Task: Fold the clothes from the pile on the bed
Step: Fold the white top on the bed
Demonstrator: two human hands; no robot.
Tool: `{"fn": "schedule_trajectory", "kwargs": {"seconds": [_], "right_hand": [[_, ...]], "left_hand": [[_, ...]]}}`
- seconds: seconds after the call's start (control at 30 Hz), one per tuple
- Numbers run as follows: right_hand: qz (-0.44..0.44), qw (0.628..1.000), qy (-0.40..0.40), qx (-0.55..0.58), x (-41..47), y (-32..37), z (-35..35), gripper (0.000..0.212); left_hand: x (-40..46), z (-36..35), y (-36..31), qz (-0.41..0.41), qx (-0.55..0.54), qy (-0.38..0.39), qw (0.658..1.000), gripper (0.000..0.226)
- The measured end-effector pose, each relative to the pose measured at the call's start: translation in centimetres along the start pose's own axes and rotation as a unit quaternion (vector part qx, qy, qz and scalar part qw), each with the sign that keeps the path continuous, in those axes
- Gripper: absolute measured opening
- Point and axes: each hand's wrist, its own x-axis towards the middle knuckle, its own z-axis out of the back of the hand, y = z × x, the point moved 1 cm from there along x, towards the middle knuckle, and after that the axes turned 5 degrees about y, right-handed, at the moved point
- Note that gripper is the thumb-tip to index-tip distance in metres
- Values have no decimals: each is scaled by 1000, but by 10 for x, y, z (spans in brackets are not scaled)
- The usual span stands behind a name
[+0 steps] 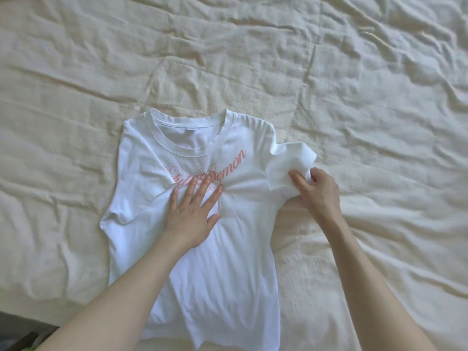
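A white T-shirt [228, 262] with pink script lettering lies face up on the bed, collar pointing away from me. My left hand [193, 214] presses flat on its chest, fingers straight and spread over the print. My right hand [317, 191] pinches the edge of the shirt's right sleeve [288, 160], which is lifted and bunched. The left sleeve is tucked out of sight under the shirt's left side.
A wrinkled cream bedspread [253, 59] covers the whole bed around the shirt. The bed's near edge and a dark strip of floor with a greenish object [30, 343] show at the bottom left. No pile of clothes is in view.
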Motion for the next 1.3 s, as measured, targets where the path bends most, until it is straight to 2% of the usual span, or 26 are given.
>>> {"fn": "schedule_trajectory", "kwargs": {"seconds": [0.1, 0.13, 0.2, 0.23, 0.27, 0.33, 0.37, 0.4, 0.47, 0.57, 0.6, 0.67, 0.73, 0.8, 0.9, 1.0, 1.07, 1.13, 1.17, 1.23, 1.3], "right_hand": [[-7, 996, -57, 74, -4, 6, -3, 40], [16, 994, -77, 80, -9, 11, -6, 36], [119, 986, -111, 20, -25, 27, -15, 22], [188, 976, -106, -24, -35, 34, -21, 13], [257, 962, -65, -64, -44, 40, -28, 8], [317, 930, 121, -143, -59, 45, -42, 18], [310, 911, 201, -182, -64, 43, -47, 20], [301, 904, 231, -197, -68, 39, -50, 21], [283, 934, 171, -135, -76, 30, -49, 22], [205, 977, -45, -23, -77, 17, -44, 11], [158, 985, -74, -4, -76, 14, -44, 15], [33, 998, -31, 38, -67, 10, -48, 29], [-52, 997, 34, 47, -59, 8, -56, 31], [-83, 994, 41, 54, -52, 7, -59, 25], [-97, 993, 35, 63, -44, 2, -56, 19], [-60, 996, 19, 61, -47, -1, -54, 19], [49, 998, -49, -3, -56, -2, -52, 30], [172, 975, -96, -100, -67, -4, -56, 40], [221, 959, -92, -151, -73, -6, -59, 41], [282, 924, -41, -255, -83, -15, -66, 44], [276, 906, 16, -320, -89, -28, -71, 49]], "left_hand": [[-1, 6, 1, -12, -13, 7, 1000, 63], [-1, 10, 1, -22, -33, -3, 999, 61], [0, 21, 0, -32, -114, -75, 990, 48], [3, 28, 1, -17, -194, -119, 974, 38], [6, 37, 3, 20, -305, -141, 942, 29], [12, 56, 10, 105, -542, -132, 823, 27], [15, 65, 14, 129, -604, -132, 775, 27], [19, 73, 16, 136, -622, -132, 759, 29], [29, 91, 13, 109, -620, -124, 767, 33], [53, 111, -1, 38, -573, -90, 814, 32], [60, 117, -6, 20, -551, -72, 831, 36], [75, 126, -17, -10, -515, -50, 855, 36], [89, 131, -29, -32, -498, -52, 865, 23], [102, 134, -39, -37, -511, -57, 857, 11], [114, 134, -50, -41, -529, -97, 842, 23], [109, 129, -52, -49, -478, -154, 864, 35], [93, 120, -48, -72, -420, -164, 890, 48], [68, 103, -39, -89, -299, -195, 930, 57], [54, 92, -33, -92, -220, -232, 943, 57], [22, 67, -20, -97, -113, -300, 942, 48], [-9, 34, -11, -113, -57, -296, 947, 41]]}}
